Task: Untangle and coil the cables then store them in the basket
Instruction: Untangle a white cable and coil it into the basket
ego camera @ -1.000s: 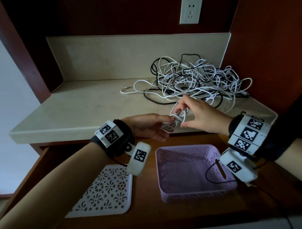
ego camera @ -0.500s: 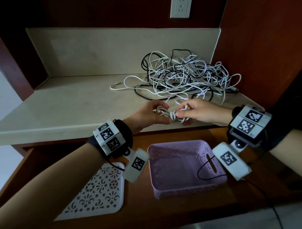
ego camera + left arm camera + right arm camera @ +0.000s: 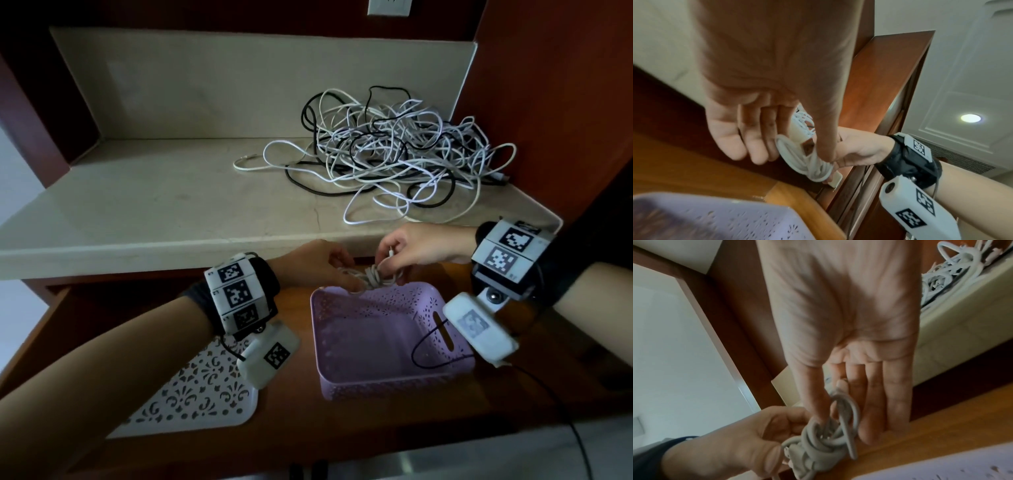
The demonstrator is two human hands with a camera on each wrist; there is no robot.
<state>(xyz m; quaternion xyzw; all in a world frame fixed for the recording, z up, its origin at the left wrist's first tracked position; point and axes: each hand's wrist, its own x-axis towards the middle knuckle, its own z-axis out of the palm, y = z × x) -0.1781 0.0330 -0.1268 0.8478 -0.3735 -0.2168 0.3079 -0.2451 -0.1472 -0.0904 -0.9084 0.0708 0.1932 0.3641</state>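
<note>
White coiled cable point(image 3: 371, 278) held by two hands above one basket point(image 3: 387, 380).

A pale stone counter point(image 3: 147, 202) fills the middle of the head view, with a matching upright backsplash point(image 3: 205, 82) behind it. Dark reddish wood panels point(image 3: 548, 102) frame it at the right and along the top. At the top edge, right of centre, sits the lower part of a white wall socket point(image 3: 388, 7). Below the counter's front edge lies a brown wooden surface point(image 3: 291, 428); on it, at the lower left, lies a flat white lid point(image 3: 191, 397) pierced with an ornamental cut-out pattern. In the left wrist view, a round ceiling light point(image 3: 970, 118) glows at the right, and below it is a slatted vent point(image 3: 962, 155).
</note>
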